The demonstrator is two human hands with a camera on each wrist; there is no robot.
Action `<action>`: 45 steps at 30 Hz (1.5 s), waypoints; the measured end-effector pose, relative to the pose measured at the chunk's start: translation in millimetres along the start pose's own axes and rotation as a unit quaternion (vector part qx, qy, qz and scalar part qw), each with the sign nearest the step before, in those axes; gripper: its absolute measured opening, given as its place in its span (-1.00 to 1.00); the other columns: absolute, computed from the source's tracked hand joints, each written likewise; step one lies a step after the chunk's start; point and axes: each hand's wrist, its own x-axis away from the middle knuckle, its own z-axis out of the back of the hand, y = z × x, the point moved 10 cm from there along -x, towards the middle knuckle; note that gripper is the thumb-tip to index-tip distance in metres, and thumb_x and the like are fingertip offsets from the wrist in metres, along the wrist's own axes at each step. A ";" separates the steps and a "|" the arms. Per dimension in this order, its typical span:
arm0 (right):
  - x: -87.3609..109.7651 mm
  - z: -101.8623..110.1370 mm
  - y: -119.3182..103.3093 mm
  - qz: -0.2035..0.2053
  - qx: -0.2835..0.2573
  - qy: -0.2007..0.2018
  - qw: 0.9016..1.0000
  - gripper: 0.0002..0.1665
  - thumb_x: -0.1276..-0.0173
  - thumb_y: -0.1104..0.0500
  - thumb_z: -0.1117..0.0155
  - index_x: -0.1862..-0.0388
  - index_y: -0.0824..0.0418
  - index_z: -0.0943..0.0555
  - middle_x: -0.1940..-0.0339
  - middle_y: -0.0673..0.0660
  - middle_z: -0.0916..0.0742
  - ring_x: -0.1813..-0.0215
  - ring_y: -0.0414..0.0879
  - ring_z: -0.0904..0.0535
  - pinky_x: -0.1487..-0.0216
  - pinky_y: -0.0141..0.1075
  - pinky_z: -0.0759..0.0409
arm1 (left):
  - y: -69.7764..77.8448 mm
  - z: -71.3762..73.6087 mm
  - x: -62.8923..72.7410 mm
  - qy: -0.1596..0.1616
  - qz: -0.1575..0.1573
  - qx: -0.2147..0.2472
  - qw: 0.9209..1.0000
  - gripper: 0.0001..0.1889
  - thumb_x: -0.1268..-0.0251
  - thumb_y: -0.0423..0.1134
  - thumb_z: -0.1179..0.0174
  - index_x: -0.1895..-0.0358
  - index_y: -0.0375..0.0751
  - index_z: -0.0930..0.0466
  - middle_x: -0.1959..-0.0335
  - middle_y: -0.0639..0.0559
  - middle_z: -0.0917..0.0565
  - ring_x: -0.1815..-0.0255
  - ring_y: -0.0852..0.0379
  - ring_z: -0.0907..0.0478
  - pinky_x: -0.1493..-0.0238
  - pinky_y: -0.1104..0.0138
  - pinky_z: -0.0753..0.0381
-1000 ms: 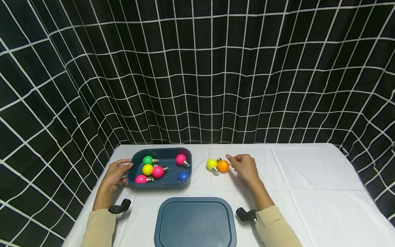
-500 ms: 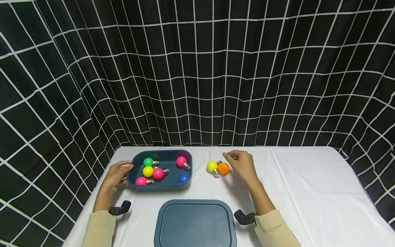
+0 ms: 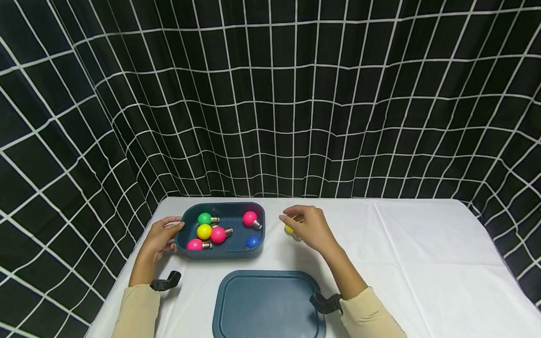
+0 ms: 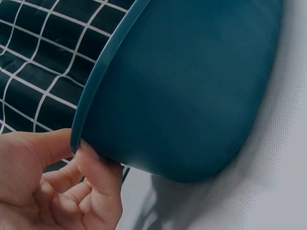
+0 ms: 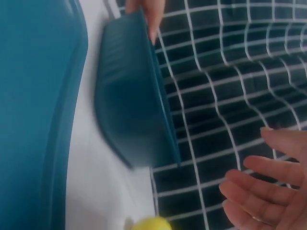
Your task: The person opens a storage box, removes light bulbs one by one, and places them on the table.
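With thumb and fingers, my left hand (image 3: 159, 237) pinches the rim of a dark teal plastic box (image 4: 182, 91) at its left end. Inside the box lie several colored light bulbs: a green bulb (image 3: 204, 218), a yellow bulb (image 3: 204, 231), pink bulbs (image 3: 218, 234) and a blue bulb (image 3: 253, 241). Right of the box, my right hand (image 3: 310, 227) hovers over loose bulbs, its fingers relaxed and holding nothing in the right wrist view. A yellow bulb (image 3: 289, 229) shows partly beneath it, and its round top (image 5: 151, 224) also appears in that wrist view. The orange bulb is hidden.
A flat teal lid (image 3: 268, 305) lies on the white tablecloth (image 3: 405, 263) in front of the box. Behind the table hangs a black curtain (image 3: 304, 117) with a white grid. Both wrists carry a black camera (image 3: 326, 303).
My right hand has moved left across the loose bulbs, so it covers the orange one and part of the yellow one. The left hand keeps its grip on the box.
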 end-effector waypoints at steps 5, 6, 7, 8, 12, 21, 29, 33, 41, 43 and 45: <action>-6.1 -19.2 -24.9 0.032 0.004 -0.029 0.999 -0.68 -0.35 0.10 -0.45 0.07 0.32 -0.76 0.25 0.12 -0.81 0.21 -0.01 -0.74 0.17 -0.17 -0.72 | -0.1 0.5 -0.6 0.002 0.006 0.003 1.000 -0.51 -0.52 -0.24 -0.18 -0.38 -0.40 -0.34 0.33 0.04 -0.69 0.56 0.27 -0.51 0.64 0.50 -0.52; -7.4 -23.5 -29.0 0.037 0.006 -0.035 0.999 -0.68 -0.34 0.11 -0.46 0.07 0.33 -0.76 0.26 0.12 -0.80 0.22 -0.01 -0.74 0.18 -0.18 -0.72 | -0.3 0.4 -0.7 0.002 0.007 0.004 1.000 -0.51 -0.52 -0.24 -0.18 -0.37 -0.40 -0.34 0.33 0.04 -0.69 0.56 0.27 -0.51 0.64 0.50 -0.52; -8.7 -27.8 -33.1 0.042 0.009 -0.040 0.998 -0.69 -0.32 0.12 -0.47 0.08 0.32 -0.76 0.27 0.11 -0.80 0.23 -0.01 -0.74 0.18 -0.19 -0.71 | -0.7 0.6 -1.2 0.002 0.008 0.006 1.000 -0.51 -0.52 -0.24 -0.18 -0.38 -0.40 -0.34 0.33 0.05 -0.69 0.57 0.28 -0.51 0.64 0.50 -0.52; -10.5 -33.3 -37.0 0.048 0.016 -0.049 0.998 -0.69 -0.32 0.12 -0.48 0.08 0.31 -0.76 0.28 0.10 -0.80 0.23 -0.02 -0.73 0.17 -0.21 -0.70 | -0.8 0.8 -1.5 0.002 0.007 0.008 1.000 -0.50 -0.52 -0.25 -0.18 -0.38 -0.40 -0.34 0.33 0.05 -0.69 0.57 0.28 -0.51 0.65 0.50 -0.52; -17.5 -56.5 -50.1 0.065 0.040 -0.089 0.993 -0.67 -0.32 0.09 -0.49 0.03 0.26 -0.77 0.23 0.08 -0.81 0.20 -0.07 -0.70 0.16 -0.26 -0.67 | -2.4 1.6 -3.2 0.002 0.007 0.012 1.000 -0.50 -0.52 -0.25 -0.18 -0.38 -0.41 -0.33 0.34 0.07 -0.69 0.58 0.28 -0.50 0.66 0.50 -0.51; -30.7 -96.9 -76.3 0.125 0.085 -0.157 0.976 -0.59 -0.31 0.11 -0.50 -0.08 0.25 -0.72 0.08 0.12 -0.80 0.10 -0.04 -0.71 0.03 -0.19 -0.69 | -6.1 2.5 -5.3 0.003 0.008 0.013 1.000 -0.51 -0.52 -0.25 -0.18 -0.37 -0.40 -0.34 0.37 0.06 -0.67 0.60 0.28 -0.50 0.68 0.51 -0.50; -36.1 -133.8 -83.1 0.144 0.119 -0.211 0.959 -0.54 -0.32 0.11 -0.50 -0.16 0.24 -0.69 -0.02 0.10 -0.79 -0.02 -0.02 -0.70 -0.07 -0.20 -0.67 | -8.9 3.4 -1.6 0.002 0.011 0.014 1.000 -0.51 -0.52 -0.27 -0.18 -0.37 -0.41 -0.34 0.37 0.08 -0.69 0.59 0.28 -0.50 0.67 0.50 -0.52; -39.4 -148.9 -82.7 0.144 0.129 -0.227 0.954 -0.53 -0.32 0.14 -0.49 -0.18 0.24 -0.69 -0.06 0.10 -0.78 -0.05 -0.05 -0.71 -0.07 -0.23 -0.68 | -8.6 4.2 -2.1 0.002 0.008 0.013 1.000 -0.50 -0.52 -0.25 -0.19 -0.38 -0.41 -0.34 0.37 0.07 -0.69 0.58 0.27 -0.49 0.67 0.49 -0.52; -48.5 -173.6 -84.8 0.146 0.138 -0.252 0.947 -0.50 -0.31 0.21 -0.50 -0.23 0.25 -0.66 -0.17 0.13 -0.73 -0.27 0.02 -0.61 -0.28 -0.16 -0.57 | -4.8 4.0 -4.4 -0.001 0.004 0.017 1.000 -0.51 -0.52 -0.25 -0.18 -0.37 -0.41 -0.34 0.42 0.10 -0.65 0.59 0.29 -0.47 0.68 0.50 -0.50; -50.3 -177.7 -84.3 0.144 0.138 -0.257 0.946 -0.50 -0.31 0.23 -0.49 -0.23 0.27 -0.66 -0.18 0.15 -0.73 -0.26 0.03 -0.61 -0.28 -0.15 -0.57 | -3.2 3.7 -4.3 0.000 0.004 0.014 1.000 -0.51 -0.52 -0.25 -0.18 -0.37 -0.41 -0.35 0.41 0.10 -0.65 0.59 0.29 -0.47 0.67 0.50 -0.51; -52.0 -180.9 -81.6 0.140 0.146 -0.257 0.945 -0.50 -0.31 0.24 -0.49 -0.23 0.26 -0.66 -0.18 0.15 -0.73 -0.21 0.01 -0.64 -0.26 -0.17 -0.59 | -1.6 2.7 -4.4 0.001 0.005 0.013 1.000 -0.52 -0.51 -0.25 -0.18 -0.37 -0.41 -0.36 0.40 0.09 -0.66 0.59 0.28 -0.47 0.66 0.49 -0.52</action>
